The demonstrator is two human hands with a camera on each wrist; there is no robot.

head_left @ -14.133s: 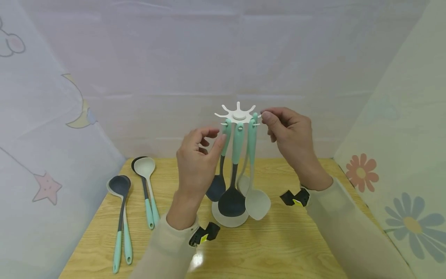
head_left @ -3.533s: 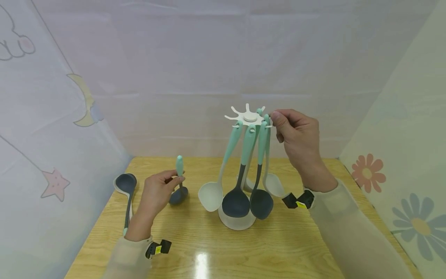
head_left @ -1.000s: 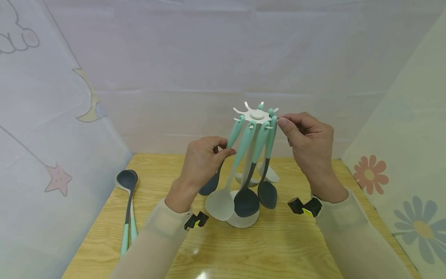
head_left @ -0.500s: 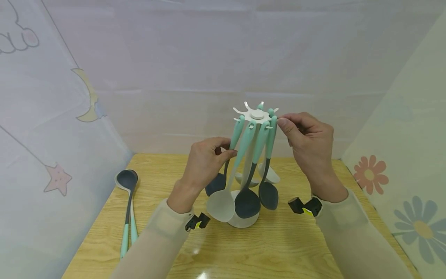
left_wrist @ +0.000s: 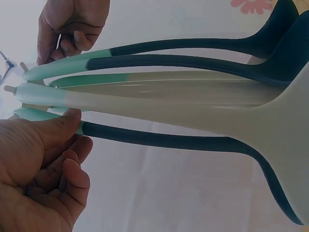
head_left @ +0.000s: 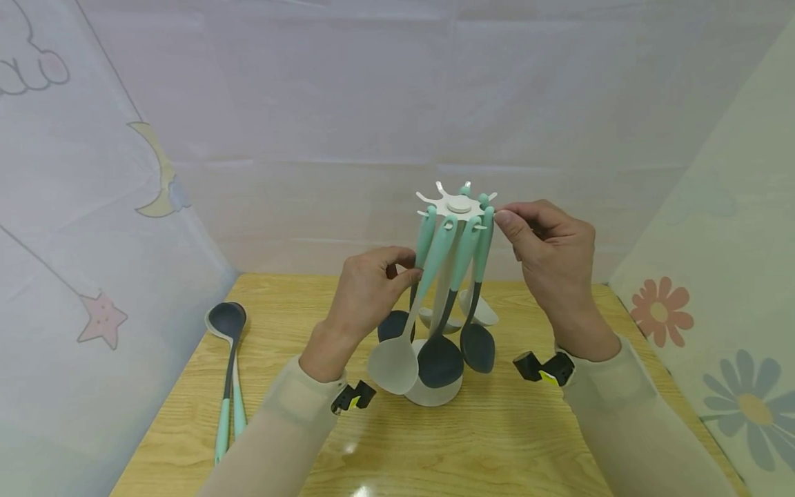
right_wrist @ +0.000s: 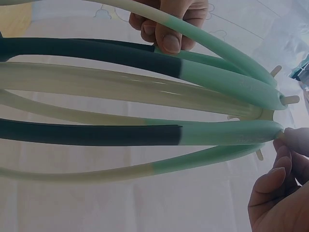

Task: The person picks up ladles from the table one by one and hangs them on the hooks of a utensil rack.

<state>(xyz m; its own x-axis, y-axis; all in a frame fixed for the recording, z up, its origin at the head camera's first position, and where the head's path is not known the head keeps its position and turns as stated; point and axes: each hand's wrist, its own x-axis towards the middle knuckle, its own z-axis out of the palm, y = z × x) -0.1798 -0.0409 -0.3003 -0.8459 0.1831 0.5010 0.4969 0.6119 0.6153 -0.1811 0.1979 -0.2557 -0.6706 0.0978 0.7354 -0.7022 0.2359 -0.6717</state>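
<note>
A white rotating utensil rack (head_left: 458, 205) with radiating hooks stands upright on a round base (head_left: 435, 397), ladles and similar spoons hanging around it. My left hand (head_left: 366, 290) pinches the lower mint handle of a dark ladle (left_wrist: 159, 139), whose top end is at a hook on the rack's left. Its bowl is partly hidden behind a white ladle (head_left: 393, 366). With thumb and index finger, my right hand (head_left: 553, 255) pinches a hook tip on the rack's right, beside the top of another mint handle (right_wrist: 231, 133). A dark ladle (head_left: 439, 362) hangs at the front.
Two more ladles, one dark (head_left: 226, 321) and one white (head_left: 239, 407), lie crossed on the left of the wooden table (head_left: 497, 442). Patterned cloth walls (head_left: 348, 103) enclose the back and both sides.
Since 14 seconds ago, two ladles have left the table and more hang on the rack, which has turned. Lately my left hand edged right as its ladle swung closer to upright; my right hand stayed.
</note>
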